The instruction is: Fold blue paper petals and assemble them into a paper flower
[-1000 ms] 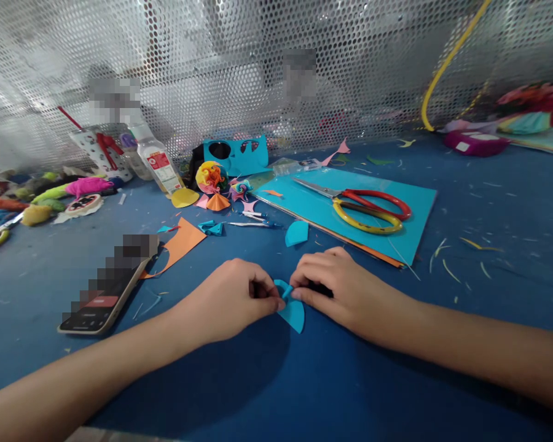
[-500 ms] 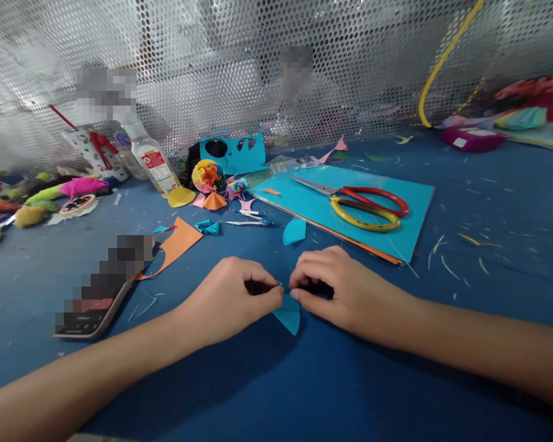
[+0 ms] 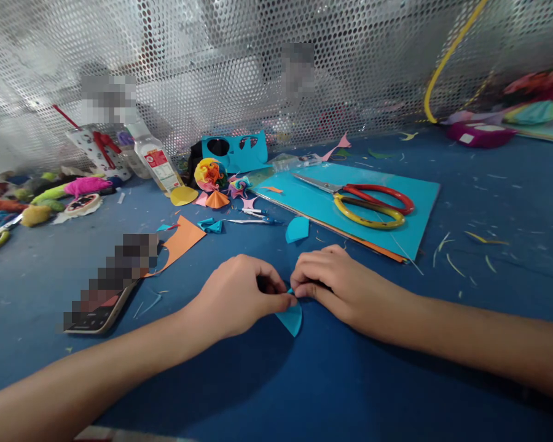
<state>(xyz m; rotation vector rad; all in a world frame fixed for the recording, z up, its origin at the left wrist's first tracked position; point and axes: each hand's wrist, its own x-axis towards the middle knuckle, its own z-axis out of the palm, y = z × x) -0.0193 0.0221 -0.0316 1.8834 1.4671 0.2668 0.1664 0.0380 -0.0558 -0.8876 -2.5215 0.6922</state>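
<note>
A small folded piece of blue paper (image 3: 291, 320), fan-shaped with a curved lower edge, is pinched between the thumb and forefinger of my left hand (image 3: 239, 298). My right hand (image 3: 334, 282) is closed too, its fingertips meeting my left ones at the pointed upper end of the paper. The fingers cover part of that tip. Just beyond my hands, a second blue paper piece (image 3: 297, 229) with a rounded edge lies on the blue table (image 3: 332, 380).
Scissors (image 3: 373, 205) with red and yellow handles rest on blue sheets (image 3: 419, 202). To the left lie a phone (image 3: 105, 294) and an orange paper scrap (image 3: 184, 236). A glue bottle (image 3: 154, 156), a paper ball (image 3: 211, 174) and a compass (image 3: 253, 220) are farther back, before a perforated metal screen (image 3: 373, 55).
My right fingertips have shifted slightly and press closer to my left ones at the paper's tip. The whole view has moved a little; the blue paper stays in my left hand.
</note>
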